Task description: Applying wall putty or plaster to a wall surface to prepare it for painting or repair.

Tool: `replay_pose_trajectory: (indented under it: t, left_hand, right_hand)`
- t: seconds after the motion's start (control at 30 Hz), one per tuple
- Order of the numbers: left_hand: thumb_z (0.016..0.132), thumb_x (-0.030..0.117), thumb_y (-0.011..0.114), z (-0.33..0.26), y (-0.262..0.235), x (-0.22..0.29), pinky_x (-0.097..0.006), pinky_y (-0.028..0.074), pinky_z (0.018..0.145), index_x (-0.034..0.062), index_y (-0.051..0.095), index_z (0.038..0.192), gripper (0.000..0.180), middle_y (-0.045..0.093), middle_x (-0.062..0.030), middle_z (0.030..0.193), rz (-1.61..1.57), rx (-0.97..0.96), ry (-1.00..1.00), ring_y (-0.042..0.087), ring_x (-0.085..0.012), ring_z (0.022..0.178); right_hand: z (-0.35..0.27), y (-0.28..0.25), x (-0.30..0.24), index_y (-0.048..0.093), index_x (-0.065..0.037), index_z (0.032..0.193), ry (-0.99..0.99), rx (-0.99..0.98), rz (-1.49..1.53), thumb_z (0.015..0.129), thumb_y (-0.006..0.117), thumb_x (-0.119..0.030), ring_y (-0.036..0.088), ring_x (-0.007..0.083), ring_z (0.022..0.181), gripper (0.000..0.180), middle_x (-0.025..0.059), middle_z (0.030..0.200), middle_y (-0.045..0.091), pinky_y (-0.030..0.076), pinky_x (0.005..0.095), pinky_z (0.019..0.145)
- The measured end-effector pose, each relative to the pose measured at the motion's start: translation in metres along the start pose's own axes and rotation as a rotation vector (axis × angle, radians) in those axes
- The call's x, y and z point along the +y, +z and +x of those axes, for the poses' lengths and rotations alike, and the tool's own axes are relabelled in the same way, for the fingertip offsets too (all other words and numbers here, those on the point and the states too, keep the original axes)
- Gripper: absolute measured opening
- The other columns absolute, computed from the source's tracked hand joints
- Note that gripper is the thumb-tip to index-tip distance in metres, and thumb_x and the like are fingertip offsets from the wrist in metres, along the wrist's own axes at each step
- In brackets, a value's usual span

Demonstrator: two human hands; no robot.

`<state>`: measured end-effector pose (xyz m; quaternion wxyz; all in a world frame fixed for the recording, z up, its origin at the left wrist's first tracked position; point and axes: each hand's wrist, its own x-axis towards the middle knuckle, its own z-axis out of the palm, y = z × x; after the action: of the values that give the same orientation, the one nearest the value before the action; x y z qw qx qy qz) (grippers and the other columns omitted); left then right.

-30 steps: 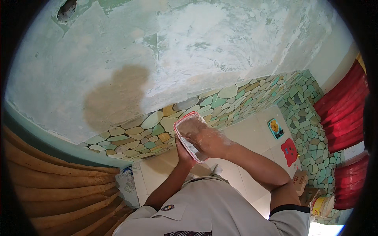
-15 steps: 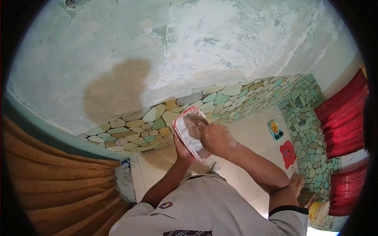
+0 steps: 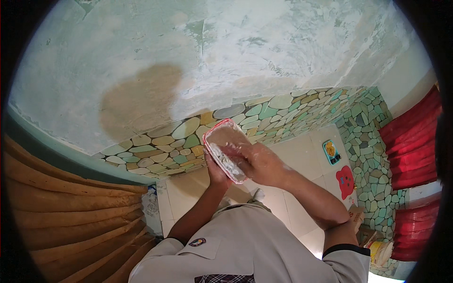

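My left hand [image 3: 215, 172] holds a red-rimmed rectangular tray [image 3: 224, 136] from underneath, tilted up in front of the wall. White paste lies along the tray's near side. My right hand [image 3: 257, 162] is closed over that paste at the tray's lower edge, its fingers smeared white; whether it holds a tool is hidden. Both forearms rise from my grey shirt [image 3: 250, 245] at the bottom.
A patched pale green plaster wall [image 3: 226, 56] with a brown stain [image 3: 141, 101] fills the top. Below runs a band of pebble-pattern tiles [image 3: 174, 141]. An orange curtain [image 3: 66, 212] hangs left, red curtains [image 3: 413, 137] right. Pale floor tiles [image 3: 302, 151] carry small coloured items.
The view has shifted a little. My right hand has slid down the tray toward its lower edge, dragging through the white paste; the left hand keeps the tray raised.
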<state>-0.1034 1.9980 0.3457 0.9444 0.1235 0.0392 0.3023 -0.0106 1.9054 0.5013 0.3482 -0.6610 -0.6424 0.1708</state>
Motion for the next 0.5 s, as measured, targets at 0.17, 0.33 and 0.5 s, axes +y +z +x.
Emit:
replay_pose_trajectory:
  t: [0.17, 0.33, 0.5]
  left_hand:
    - [0.094, 0.054, 0.032, -0.006, 0.009, -0.010, -0.045, 0.038, 0.103, 0.0139, 0.043, 0.134, 0.058, 0.051, -0.0080, 0.130, 0.064, 0.241, 0.047, 0.049, -0.0274, 0.120]
    - [0.094, 0.055, 0.032, -0.005, -0.003, -0.010, -0.044, 0.036, 0.105, 0.0138, 0.041, 0.136, 0.059, 0.049, -0.0067, 0.133, 0.075, 0.208, 0.096, 0.047, -0.0272, 0.122]
    - [0.096, 0.057, 0.023, -0.003, 0.006, -0.004, -0.044, 0.033, 0.107, 0.0117, 0.030, 0.142, 0.065, 0.039, -0.0096, 0.142, 0.079, 0.239, 0.090, 0.041, -0.0284, 0.128]
  right_hand:
    - [0.004, 0.022, 0.021, 0.060, -0.001, 0.099, 0.075, -0.045, -0.199, 0.080, 0.057, -0.009, 0.061, 0.0401, 0.074, 0.021, 0.0209, 0.080, 0.064, 0.050, 0.0467, 0.065]
    - [0.009, 0.016, 0.023, 0.059, 0.000, 0.097, 0.214, -0.074, -0.319, 0.082, 0.055, -0.014, 0.061, 0.0409, 0.069, 0.021, 0.0221, 0.072, 0.062, 0.049, 0.0490, 0.063]
    - [0.010, -0.003, 0.008, 0.058, 0.000, 0.104, 0.255, -0.061, -0.385, 0.081, 0.054, -0.010, 0.062, 0.0400, 0.067, 0.025, 0.0231, 0.071, 0.062, 0.049, 0.0497, 0.063]
